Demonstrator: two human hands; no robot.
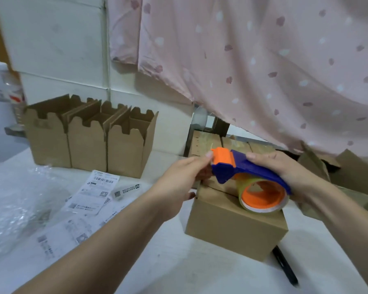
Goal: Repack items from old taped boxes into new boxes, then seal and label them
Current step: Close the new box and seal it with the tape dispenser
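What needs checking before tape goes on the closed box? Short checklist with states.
1. Grip: right hand holds the tape dispenser over the box: ok.
2. Tape end: left hand pinches at the dispenser's orange front; whether the end is pulled free: cannot tell.
3. Box top flaps closed: ok.
4. Tape roll seated on its hub: ok.
5. Labels lie on the table left of the box: ok.
6. Pen lies beside the box, off its top: ok.
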